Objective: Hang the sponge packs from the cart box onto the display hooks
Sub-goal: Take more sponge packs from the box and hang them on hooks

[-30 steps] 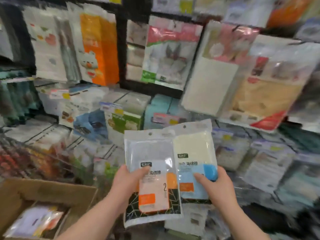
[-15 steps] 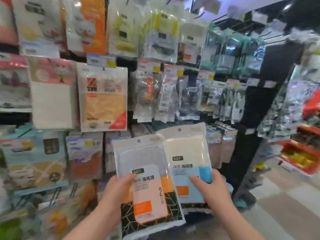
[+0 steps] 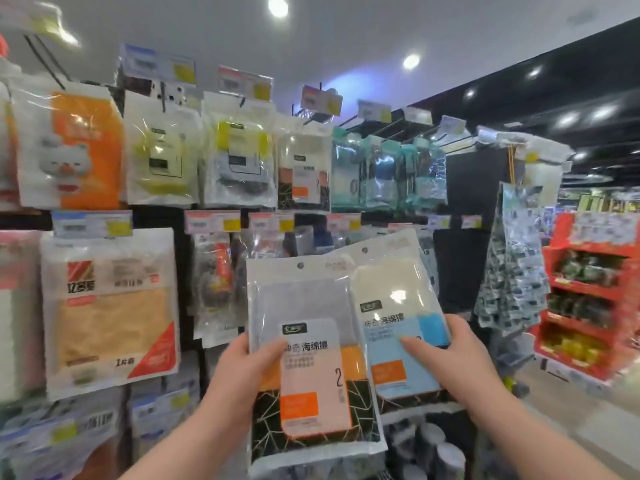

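I hold two sponge packs upright in front of the display. My left hand point(image 3: 239, 372) grips the grey sponge pack with the orange label point(image 3: 311, 368) at its left edge, thumb on the front. My right hand point(image 3: 453, 358) grips the cream sponge pack with the blue label point(image 3: 394, 320) at its lower right; this pack sits partly behind the grey one. Each pack has a hang hole at its top. A matching orange-label pack point(image 3: 304, 171) hangs on a top-row display hook point(image 3: 311, 117). The cart box is out of view.
Rows of packaged cloths and sponges hang on the rack: an orange bear pack point(image 3: 72, 147), yellow packs point(image 3: 161, 150), teal packs point(image 3: 388, 171), a tan cloth pack point(image 3: 110, 306). A red display stand point(image 3: 588, 292) and an aisle floor lie to the right.
My view swung up and to the right, from the lower shelves and cart box to the top row of hooks. Both hands kept hold of the two packs and raised them slightly.
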### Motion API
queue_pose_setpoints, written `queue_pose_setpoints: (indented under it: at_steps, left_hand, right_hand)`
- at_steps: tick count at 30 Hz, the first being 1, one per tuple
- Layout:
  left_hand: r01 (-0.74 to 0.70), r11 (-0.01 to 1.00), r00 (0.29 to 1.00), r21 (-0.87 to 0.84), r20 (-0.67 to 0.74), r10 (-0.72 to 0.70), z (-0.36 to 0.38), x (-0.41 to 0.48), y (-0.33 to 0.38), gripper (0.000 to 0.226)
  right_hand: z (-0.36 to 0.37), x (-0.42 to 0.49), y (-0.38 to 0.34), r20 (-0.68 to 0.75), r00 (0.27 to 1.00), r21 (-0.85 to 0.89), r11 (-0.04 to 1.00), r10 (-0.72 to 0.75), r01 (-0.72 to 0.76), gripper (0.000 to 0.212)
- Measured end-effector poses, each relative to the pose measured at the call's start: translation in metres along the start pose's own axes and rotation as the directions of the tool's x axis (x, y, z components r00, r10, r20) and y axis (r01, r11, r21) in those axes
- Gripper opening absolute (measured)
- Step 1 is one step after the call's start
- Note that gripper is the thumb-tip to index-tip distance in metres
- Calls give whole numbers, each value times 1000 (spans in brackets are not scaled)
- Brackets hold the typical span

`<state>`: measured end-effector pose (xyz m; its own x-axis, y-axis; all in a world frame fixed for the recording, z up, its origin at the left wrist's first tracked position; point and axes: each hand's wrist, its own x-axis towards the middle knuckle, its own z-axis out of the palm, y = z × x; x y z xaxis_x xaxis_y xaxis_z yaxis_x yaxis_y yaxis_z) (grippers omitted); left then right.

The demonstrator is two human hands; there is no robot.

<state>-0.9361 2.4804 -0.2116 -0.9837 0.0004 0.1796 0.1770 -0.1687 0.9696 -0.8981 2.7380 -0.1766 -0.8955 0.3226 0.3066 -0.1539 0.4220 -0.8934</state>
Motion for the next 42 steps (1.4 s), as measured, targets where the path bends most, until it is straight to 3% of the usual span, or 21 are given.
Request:
queue_pose_setpoints:
  at_steps: [12, 15, 24, 35, 42]
  left_hand:
    - [-253, 967, 967, -17, -30, 252, 12, 145, 79, 30]
    - [-276, 961, 957, 1, -89, 275, 15, 167, 97, 19]
    - [-382, 919, 882, 98, -258, 394, 28, 204, 138, 17]
    - [-431, 890, 807, 148, -379, 453, 43, 225, 153, 17]
    - [-434, 880, 799, 190, -370, 474, 41, 228, 154, 17]
  right_hand:
    - [24, 169, -83, -9, 982, -7, 983, -186, 186, 36]
    - [32, 212, -101, -5, 974, -29, 974, -226, 225, 37]
    - [48, 316, -137, 14, 925, -5, 925, -381, 381, 49]
    - [60, 355, -146, 127, 901, 39, 910, -414, 412, 58]
    - [64, 352, -155, 68, 885, 165, 880, -461, 446, 45]
